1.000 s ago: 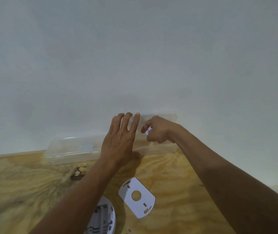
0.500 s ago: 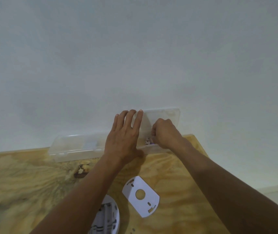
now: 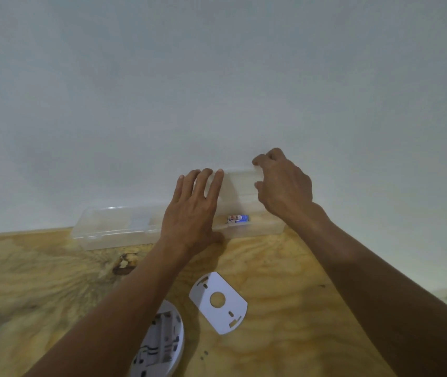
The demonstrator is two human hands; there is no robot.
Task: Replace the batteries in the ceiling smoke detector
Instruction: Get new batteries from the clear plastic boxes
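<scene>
A long clear plastic box [image 3: 113,229] lies against the wall at the far edge of the wooden table [image 3: 284,295]. Its right lid [image 3: 240,183] stands raised. A small battery [image 3: 238,219] with a blue and white label lies inside the right compartment. My left hand [image 3: 192,210] rests flat on the box with straight fingers, just left of the battery. My right hand [image 3: 282,186] has curled fingers and thumb on the lid's upper right edge. The white smoke detector [image 3: 162,346] lies open side up at the near edge, partly under my left forearm.
A white mounting plate [image 3: 218,306] with a round hole lies flat on the wood between my forearms. A plain pale wall stands directly behind the box. A dark knot [image 3: 125,263] marks the wood in front of the box.
My right hand carried the battery down into the box, let it go, and rose to the lid's upper edge. My left hand stayed flat on the box.
</scene>
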